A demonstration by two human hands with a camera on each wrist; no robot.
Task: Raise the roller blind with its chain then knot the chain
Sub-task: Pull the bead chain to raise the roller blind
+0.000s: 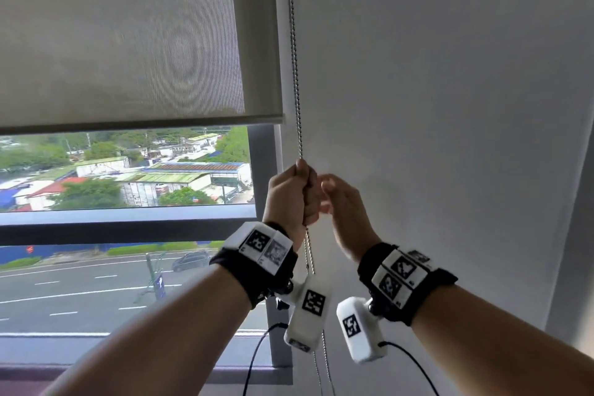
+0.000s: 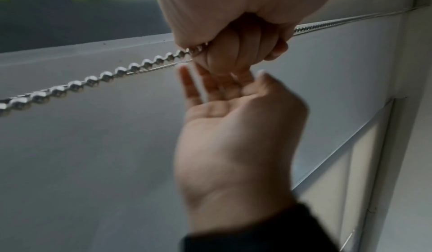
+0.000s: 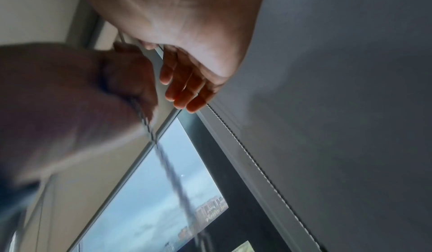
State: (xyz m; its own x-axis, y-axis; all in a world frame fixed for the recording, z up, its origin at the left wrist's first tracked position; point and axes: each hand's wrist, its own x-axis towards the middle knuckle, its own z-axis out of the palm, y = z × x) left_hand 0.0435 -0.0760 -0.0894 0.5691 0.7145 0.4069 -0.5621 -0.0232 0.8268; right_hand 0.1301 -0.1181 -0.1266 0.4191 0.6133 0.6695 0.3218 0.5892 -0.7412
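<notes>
A beige roller blind (image 1: 128, 42) covers the upper half of the window, its bottom bar (image 1: 141, 125) level with the top of the outside view. A metal bead chain (image 1: 294, 58) hangs along the blind's right edge. My left hand (image 1: 291, 194) grips the chain in a fist; in the left wrist view the fingers (image 2: 233, 52) curl round the chain (image 2: 93, 79). My right hand (image 1: 342, 199) is just right of it, fingers relaxed and apart, holding nothing; the right wrist view shows its fingers (image 3: 184, 89) spread beside the left fist (image 3: 131, 78).
A pale wall (image 1: 450, 106) fills the right side. The dark window frame (image 1: 266, 170) stands left of the chain, with a sill rail (image 1: 128, 228) below. The chain's lower loop (image 1: 324, 360) hangs between my wrists, near the wrist cameras' cables (image 1: 254, 360).
</notes>
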